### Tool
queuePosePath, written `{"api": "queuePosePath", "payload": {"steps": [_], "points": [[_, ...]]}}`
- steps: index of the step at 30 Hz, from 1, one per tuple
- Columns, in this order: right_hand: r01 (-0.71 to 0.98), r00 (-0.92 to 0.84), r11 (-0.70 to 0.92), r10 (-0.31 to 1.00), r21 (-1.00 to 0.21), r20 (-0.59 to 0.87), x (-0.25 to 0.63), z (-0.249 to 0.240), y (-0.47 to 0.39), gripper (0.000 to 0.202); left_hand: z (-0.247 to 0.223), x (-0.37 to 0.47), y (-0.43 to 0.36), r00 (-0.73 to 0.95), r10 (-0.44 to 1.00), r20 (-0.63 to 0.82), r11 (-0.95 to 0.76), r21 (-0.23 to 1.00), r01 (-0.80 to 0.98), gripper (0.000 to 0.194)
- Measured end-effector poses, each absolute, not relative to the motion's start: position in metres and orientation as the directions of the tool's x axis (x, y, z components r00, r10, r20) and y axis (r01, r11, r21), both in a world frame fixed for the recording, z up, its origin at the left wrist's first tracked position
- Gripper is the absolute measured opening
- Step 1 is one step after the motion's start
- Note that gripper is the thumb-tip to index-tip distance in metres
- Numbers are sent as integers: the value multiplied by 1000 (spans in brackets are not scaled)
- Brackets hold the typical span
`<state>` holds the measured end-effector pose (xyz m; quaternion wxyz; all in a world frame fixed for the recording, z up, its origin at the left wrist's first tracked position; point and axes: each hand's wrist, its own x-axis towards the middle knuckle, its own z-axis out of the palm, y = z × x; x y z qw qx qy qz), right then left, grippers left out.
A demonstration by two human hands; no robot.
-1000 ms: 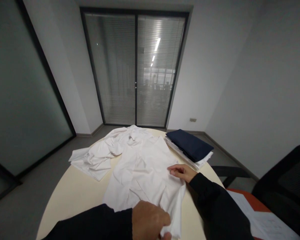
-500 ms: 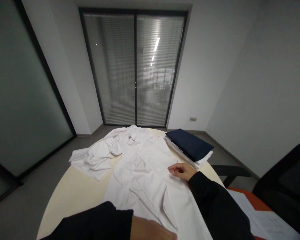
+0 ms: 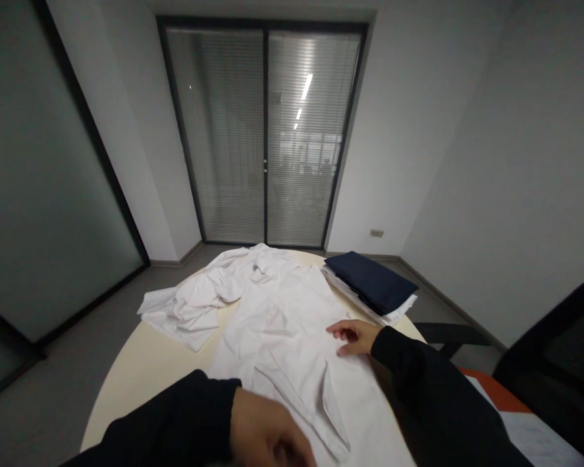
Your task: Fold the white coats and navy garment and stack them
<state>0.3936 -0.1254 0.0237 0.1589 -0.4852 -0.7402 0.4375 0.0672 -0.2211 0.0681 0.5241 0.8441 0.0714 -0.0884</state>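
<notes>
A white long-sleeved shirt (image 3: 292,311) lies spread on the round cream table (image 3: 141,373), its collar toward the far edge. One bunched sleeve (image 3: 194,311) is out to the left; a long folded strip of the cloth crosses the lower front. My right hand (image 3: 354,336) rests at or just above the shirt's right side, thumb and fingers apart, with no cloth visibly gripped. Low in the view, my left hand (image 3: 267,428) is over the near part of the shirt. Its fingers are loosely bent with a gap by the thumb, and the frame's bottom edge cuts off part of it.
A folded navy cloth item (image 3: 370,282) lies on white folded cloth (image 3: 399,312) at the table's right rim. An office chair (image 3: 559,344) stands to the right, with papers (image 3: 540,438) on an orange surface. Beyond the table are glass doors with blinds (image 3: 265,136).
My left hand has moved up and to the left, its fingers now more bent. The right hand has stayed about in place, its thumb now farther from the fingers.
</notes>
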Motion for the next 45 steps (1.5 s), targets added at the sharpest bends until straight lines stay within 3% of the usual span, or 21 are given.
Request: {"api": "queuePosePath", "payload": {"steps": [2,4,7,10,13,17,20,24,28,32,35,39,42,45], "points": [[692,-436,174,874,-701,-213,381,31,-125,62,75,60,-206,911,406,-74,-567,762,314,44],[837,-369,210,898,-505,-238,365,42,-126,51,73,54,-190,712,699,72,-606,589,535,43],[938,-288,224,928,-265,-237,336,58,-128,38,60,46,-172,473,872,125,-480,414,774,50],[960,-233,200,959,-195,-164,305,66,-131,40,45,41,-162,390,893,226,-448,356,820,40],[964,-202,203,979,-171,22,281,59,-134,46,37,36,-154,297,902,314,-400,342,851,33],[907,-311,348,933,-237,179,275,31,-136,41,30,29,-138,314,923,222,-376,350,858,43],[843,-351,427,898,-328,265,288,9,-135,41,32,21,-123,314,924,221,-382,462,800,43],[753,-399,506,859,-420,320,306,-3,-131,42,53,-5,-100,132,969,211,-244,705,666,44],[711,-412,515,857,-479,310,310,-4,-129,40,77,-53,-83,-12,994,113,-81,781,619,51],[669,-364,463,886,-581,287,309,-8,-127,23,84,-98,-79,-309,946,98,97,824,558,50],[631,-343,444,895,-636,285,310,-11,-126,22,84,-113,-83,-358,932,54,165,817,553,44],[645,-394,469,881,-603,264,313,-10,-127,32,83,-108,-90,-210,974,80,68,785,616,45],[670,-466,504,857,-545,221,321,-4,-131,53,78,-101,-97,-32,988,151,-72,635,769,65],[722,-509,488,855,-490,102,335,6,-139,65,70,-96,-108,19,996,86,-55,437,898,86]]}}
